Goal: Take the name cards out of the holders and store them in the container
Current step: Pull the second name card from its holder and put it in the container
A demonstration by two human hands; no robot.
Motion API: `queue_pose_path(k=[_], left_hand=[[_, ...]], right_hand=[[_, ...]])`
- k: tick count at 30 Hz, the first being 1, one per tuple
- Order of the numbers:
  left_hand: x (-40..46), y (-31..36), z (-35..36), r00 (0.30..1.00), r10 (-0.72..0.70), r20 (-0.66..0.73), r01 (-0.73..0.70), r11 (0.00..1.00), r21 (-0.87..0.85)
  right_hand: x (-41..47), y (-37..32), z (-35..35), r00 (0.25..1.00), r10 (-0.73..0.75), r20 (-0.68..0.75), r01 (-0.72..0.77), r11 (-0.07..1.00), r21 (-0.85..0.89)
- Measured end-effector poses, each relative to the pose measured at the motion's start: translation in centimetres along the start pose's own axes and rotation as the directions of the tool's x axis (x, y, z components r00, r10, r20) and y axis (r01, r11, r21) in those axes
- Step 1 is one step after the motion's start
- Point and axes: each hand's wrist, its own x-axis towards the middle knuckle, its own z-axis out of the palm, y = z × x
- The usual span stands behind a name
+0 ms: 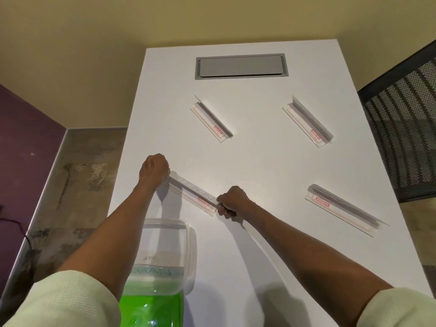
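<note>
Container (188, 234) sits nearest, cards inside. Just beyond, left hand (154, 167) and right hand (232, 201) each grip an end of a holder (192, 193), card in it. Three more holders (344, 208) lie farther off

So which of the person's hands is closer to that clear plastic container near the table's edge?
Left. The left hand grips the far end of the held holder, just beyond the container. The right hand grips the other end, off to the container's right.

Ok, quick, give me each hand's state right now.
Left hand: closed on the far end of the near-left card holder.
Right hand: closed on that holder's near end.
</note>
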Motion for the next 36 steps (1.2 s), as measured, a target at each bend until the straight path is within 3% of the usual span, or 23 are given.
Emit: queue_pose_path(k=[7, 10, 15, 19, 22, 29, 33, 36], left_hand=[[-0.1, -0.1, 0.7, 0.991, -0.125, -0.038, 0.113, 0.968, -0.225], [-0.5, 0.3, 0.1, 0.986, -0.164, -0.019, 0.159, 0.972, -0.172], [-0.8, -0.1, -1.1, 0.998, 0.029, -0.047, -0.029, 1.000, 0.008], [-2.1, 1.1, -3.1, 0.999, -0.024, -0.034, 0.026, 0.998, 0.058], [-3.2, 1.8, -4.1, 0.999, -0.034, -0.027, 0.034, 0.999, -0.004], [-6.7, 3.4, -4.5, 1.000, 0.001, -0.018, -0.005, 0.984, -0.177], [-8.5, 4.5, -3.3, 1.000, 0.012, -0.014, -0.015, 0.966, -0.257], [-9.7, 5.4, -1.9, 1.000, 0.000, -0.023, -0.008, 0.951, -0.309]], right_hand=[[0.8, 0.2, 0.3, 1.000, 0.011, -0.003, -0.011, 1.000, -0.001], [0.8, 0.3, 0.4, 1.000, 0.015, 0.001, -0.015, 1.000, 0.016], [0.7, 0.3, 0.4, 0.999, 0.026, 0.033, -0.028, 0.997, 0.075], [0.2, -0.1, -0.2, 1.000, -0.002, -0.007, 0.003, 0.992, 0.128], [-0.4, -0.1, -1.3, 0.999, -0.026, -0.041, 0.030, 0.992, 0.119], [-2.7, 1.1, -5.4, 0.940, -0.200, -0.276, 0.186, 0.980, -0.075], [-3.5, 2.4, -7.9, 0.907, -0.259, -0.333, 0.239, 0.966, -0.102], [-3.9, 3.6, -9.3, 0.823, -0.314, -0.474, 0.308, 0.947, -0.094]])
